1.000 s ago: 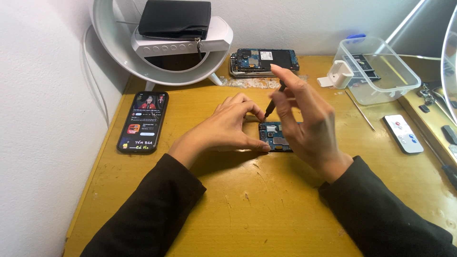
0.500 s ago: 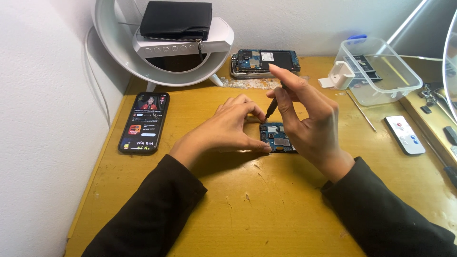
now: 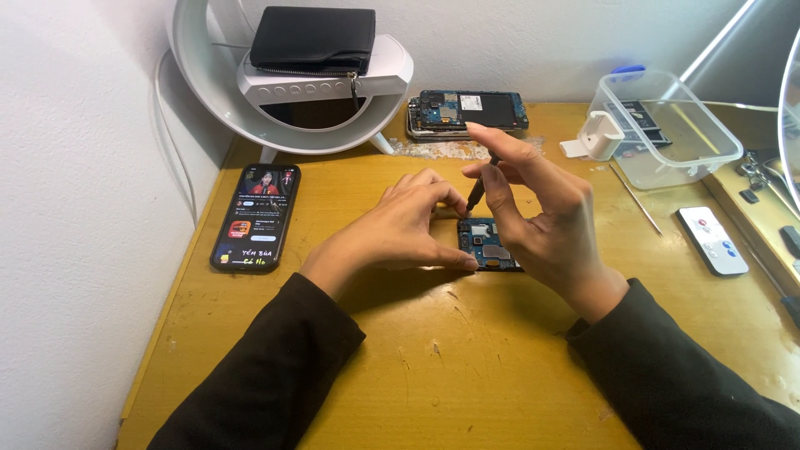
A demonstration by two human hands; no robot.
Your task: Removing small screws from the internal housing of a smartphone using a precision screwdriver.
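At the centre of the frame, an opened phone (image 3: 487, 247) lies flat on the table (image 3: 467, 367). The left hand (image 3: 400, 229) pins its left edge with curled fingers. The right hand (image 3: 542, 217) pinches a thin dark tool (image 3: 476, 193) tip-down over its top edge. Bare table spreads below; an intact phone (image 3: 257, 217) lies well apart at left, a remote (image 3: 711, 240) at right.

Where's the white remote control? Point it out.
In the head view, the white remote control lies flat on the wooden table at the far right, right of the right hand and below the clear plastic box.
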